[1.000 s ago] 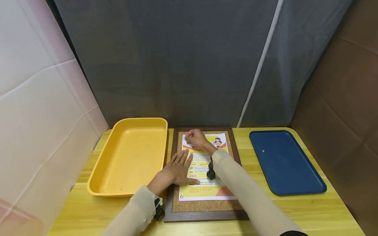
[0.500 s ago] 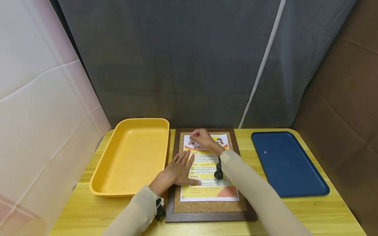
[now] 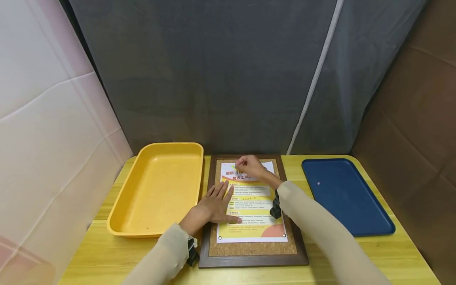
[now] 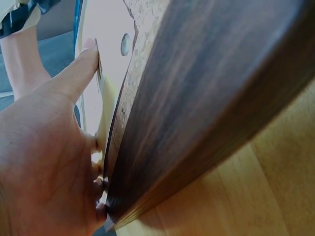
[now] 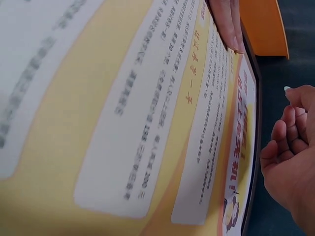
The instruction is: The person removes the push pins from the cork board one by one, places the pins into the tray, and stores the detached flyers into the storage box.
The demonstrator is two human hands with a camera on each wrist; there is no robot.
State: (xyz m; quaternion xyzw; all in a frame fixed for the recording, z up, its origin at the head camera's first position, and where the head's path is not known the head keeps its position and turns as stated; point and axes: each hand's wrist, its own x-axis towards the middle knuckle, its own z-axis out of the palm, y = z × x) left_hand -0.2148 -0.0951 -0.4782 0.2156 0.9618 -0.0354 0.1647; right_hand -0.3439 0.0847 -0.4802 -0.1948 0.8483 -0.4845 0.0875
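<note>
A printed poster (image 3: 249, 233) in white, yellow and orange lies on a cork board (image 3: 253, 248) with a dark brown wooden frame (image 3: 253, 261). Round fasteners (image 3: 220, 238) show at its two lower corners. Flat on the poster's left side, my left hand (image 3: 213, 206) presses with fingers spread, thumb (image 4: 78, 69) pointing right. Above the printed heading, my right hand (image 3: 250, 166) has its fingers curled, fingertips near the sheet's top. In the right wrist view, the curled fingers (image 5: 280, 135) show nothing between them, and a pale nail catches light.
A deep yellow tray (image 3: 156, 190) stands left of the board, close to its frame. On the right lies a shallow dark blue tray (image 3: 352, 206) with a small pink dot-like piece (image 3: 318, 183) in it. A grey curtain (image 3: 213, 79) hangs behind the wooden table (image 3: 107, 261).
My right hand has moved right along the poster's top, away from the upper left corner, uncovering more of the heading. My left hand stays in place.
</note>
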